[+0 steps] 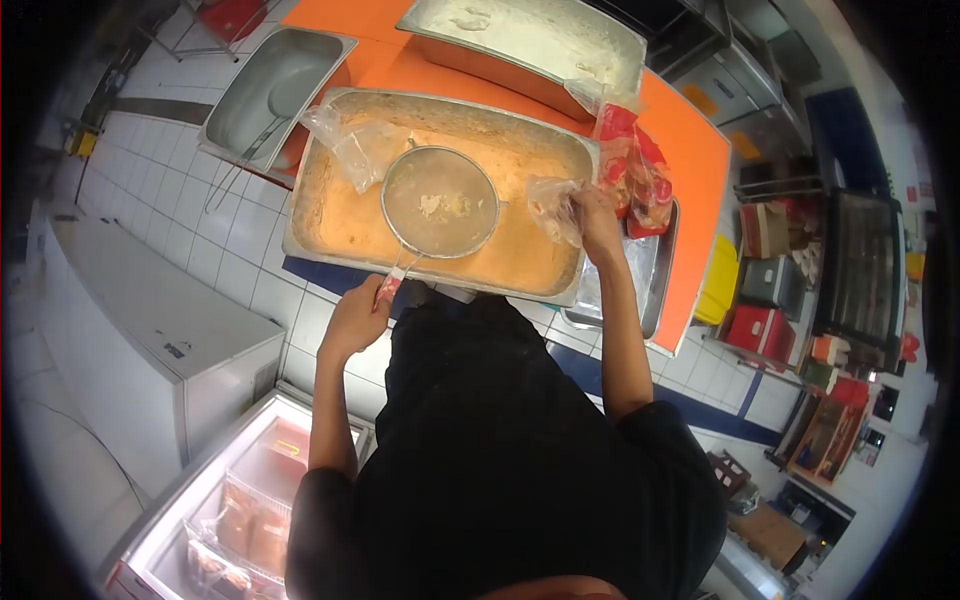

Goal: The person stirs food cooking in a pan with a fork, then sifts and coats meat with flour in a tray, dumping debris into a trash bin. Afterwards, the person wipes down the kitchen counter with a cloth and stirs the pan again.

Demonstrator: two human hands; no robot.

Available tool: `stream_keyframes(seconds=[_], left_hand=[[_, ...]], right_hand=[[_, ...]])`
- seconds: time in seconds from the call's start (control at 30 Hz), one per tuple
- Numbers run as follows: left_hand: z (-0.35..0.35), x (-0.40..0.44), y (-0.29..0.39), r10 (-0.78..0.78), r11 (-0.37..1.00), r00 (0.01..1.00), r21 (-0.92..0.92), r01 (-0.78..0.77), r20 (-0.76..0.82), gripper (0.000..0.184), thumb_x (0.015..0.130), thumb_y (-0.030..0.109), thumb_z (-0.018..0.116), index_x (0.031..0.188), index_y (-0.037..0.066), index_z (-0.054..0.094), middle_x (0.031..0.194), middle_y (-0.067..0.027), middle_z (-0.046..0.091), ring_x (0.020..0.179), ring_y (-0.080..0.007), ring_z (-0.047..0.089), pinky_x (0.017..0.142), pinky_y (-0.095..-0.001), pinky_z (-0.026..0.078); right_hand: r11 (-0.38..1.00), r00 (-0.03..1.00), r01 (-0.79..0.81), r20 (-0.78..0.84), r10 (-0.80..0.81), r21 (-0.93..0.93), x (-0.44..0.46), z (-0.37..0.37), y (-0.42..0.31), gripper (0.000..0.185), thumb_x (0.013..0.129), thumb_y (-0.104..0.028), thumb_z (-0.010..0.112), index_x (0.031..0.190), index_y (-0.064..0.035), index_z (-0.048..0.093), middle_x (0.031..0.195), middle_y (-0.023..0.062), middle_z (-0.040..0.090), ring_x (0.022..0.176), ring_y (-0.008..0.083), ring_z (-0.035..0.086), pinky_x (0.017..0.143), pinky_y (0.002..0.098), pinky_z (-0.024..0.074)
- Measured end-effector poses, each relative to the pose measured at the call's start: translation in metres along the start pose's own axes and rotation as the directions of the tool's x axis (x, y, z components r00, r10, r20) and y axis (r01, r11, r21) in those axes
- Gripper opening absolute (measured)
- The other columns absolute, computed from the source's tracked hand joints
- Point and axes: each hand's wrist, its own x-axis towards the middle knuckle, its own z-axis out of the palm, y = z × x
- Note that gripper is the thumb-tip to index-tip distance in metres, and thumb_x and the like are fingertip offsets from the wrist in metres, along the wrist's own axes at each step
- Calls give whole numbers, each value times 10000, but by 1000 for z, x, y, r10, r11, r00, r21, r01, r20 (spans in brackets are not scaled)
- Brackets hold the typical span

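My left hand (357, 318) is closed around the red and white handle of a round mesh strainer (440, 203). Small pale crumbs lie in the strainer's mesh, which is over a large metal tray (440, 103) with an orange-tan powder in it. At the tray's right side my right hand (597, 218) pinches a clear plastic bag (553, 208) with something pale inside. Another clear bag (358, 150) lies at the tray's upper left. Red and clear packages (633, 165) are just beyond my right hand.
An orange table (700, 165) holds the trays. Behind is a deep tray of white flour (530, 40). At the left, a metal basin (275, 90) holds another strainer. A foil-like metal tray (655, 280) sits at the right. A white chest (170, 340) stands lower left.
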Motion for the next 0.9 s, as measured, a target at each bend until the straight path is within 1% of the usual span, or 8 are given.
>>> stream_keyframes(seconds=[0.07, 0.13, 0.2, 0.27, 0.43, 0.6, 0.73, 0.9], left_hand=[[-15, 5, 11, -76, 992, 995, 111, 67, 71, 259, 945, 236, 579, 1030, -8, 597, 862, -256, 637, 790, -405, 634, 685, -479, 469], [-9, 13, 20, 197, 917, 949, 388, -90, -246, 280, 943, 243, 598, 1046, -17, 602, 932, -243, 641, 803, -397, 640, 692, -476, 485], [8, 29, 35, 478, 811, 759, 554, -188, -443, 329, 923, 257, 654, 1069, -35, 613, 1044, -217, 634, 815, -361, 654, 712, -440, 522], [30, 46, 84, 485, 867, 771, 109, -486, -414, 356, 902, 245, 686, 1102, -41, 611, 976, -204, 643, 802, -326, 660, 709, -397, 529], [83, 115, 126, 322, 901, 940, -270, -340, -109, 316, 919, 188, 675, 1128, -43, 620, 929, -147, 679, 829, -215, 688, 682, -322, 532], [107, 136, 117, 221, 522, 975, -849, -82, 41, 235, 981, 147, 591, 1142, -23, 614, 1019, -105, 695, 891, -225, 682, 806, -351, 559], [99, 145, 119, 262, 135, 935, -968, 210, 239, 204, 992, 144, 561, 1131, 9, 625, 1125, -118, 676, 1038, -242, 650, 959, -386, 505], [93, 155, 120, 336, 125, 874, -937, 327, 350, 239, 973, 123, 577, 1182, 7, 588, 1182, -135, 646, 1135, -235, 605, 1011, -401, 466]], right_hand=[[997, 999, -36, 7, 35, 65, -1, -3, 15, 186, 966, -140, 445, 935, -35, 596, 864, 16, 571, 762, 84, 515, 710, 238, 438], [988, 998, -45, -25, 50, 150, -5, 4, 15, 185, 953, -139, 440, 919, -38, 591, 848, 15, 575, 746, 85, 512, 707, 240, 440], [991, 999, -26, -25, 29, 131, -14, 16, 8, 177, 938, -131, 437, 900, -42, 585, 820, 10, 573, 726, 85, 507, 694, 242, 435], [1000, 1000, 24, 8, -24, 20, -26, 30, -4, 166, 922, -117, 436, 877, -47, 580, 782, 1, 564, 701, 85, 500, 670, 245, 423], [991, 988, 120, 100, -114, -60, -26, 19, 23, 185, 925, -99, 421, 862, -57, 590, 747, -13, 566, 665, 74, 487, 622, 229, 386], [996, 993, -76, -91, 79, 41, -28, 0, 42, 225, 985, -137, 423, 929, -50, 622, 770, 1, 595, 691, 88, 529, 643, 250, 433], [930, 979, -131, -102, 175, 344, -20, 3, 49, 242, 1007, -165, 429, 1042, -21, 620, 859, 37, 642, 763, 130, 603, 704, 282, 498], [688, 940, -207, -55, 338, 696, -13, 7, 31, 232, 981, -162, 496, 1108, 4, 595, 984, 75, 656, 864, 165, 647, 766, 296, 531]])
